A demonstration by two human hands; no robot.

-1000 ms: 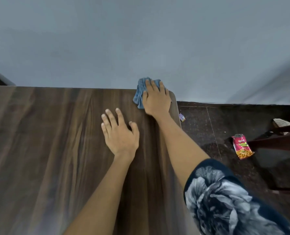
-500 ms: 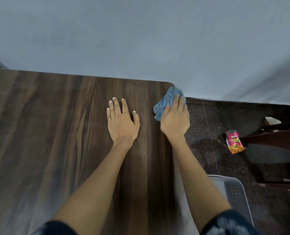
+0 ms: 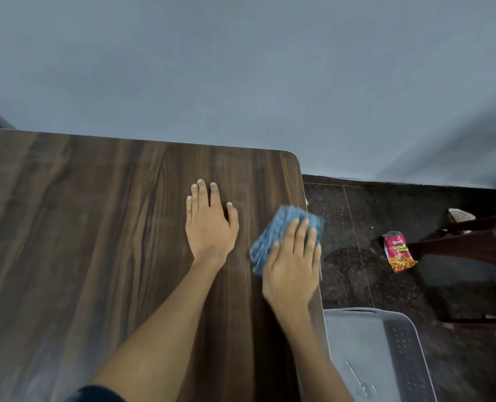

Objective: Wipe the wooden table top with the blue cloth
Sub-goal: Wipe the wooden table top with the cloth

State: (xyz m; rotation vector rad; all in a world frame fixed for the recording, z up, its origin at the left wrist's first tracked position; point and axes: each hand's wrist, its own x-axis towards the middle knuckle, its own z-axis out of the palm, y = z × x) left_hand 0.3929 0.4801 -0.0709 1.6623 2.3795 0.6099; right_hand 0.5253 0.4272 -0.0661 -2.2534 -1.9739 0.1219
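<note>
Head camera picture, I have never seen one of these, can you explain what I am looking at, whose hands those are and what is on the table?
The camera sits on a person's head, looking forward and down, so these are that person's own bare hands; no machine is involved. The left hand rests flat on the wooden table. The right hand presses a blue cloth flat at the table's right edge, with straight fingers rather than a closed grip. On the dark floor beside the table lie a snack packet and a grey bin.
</note>
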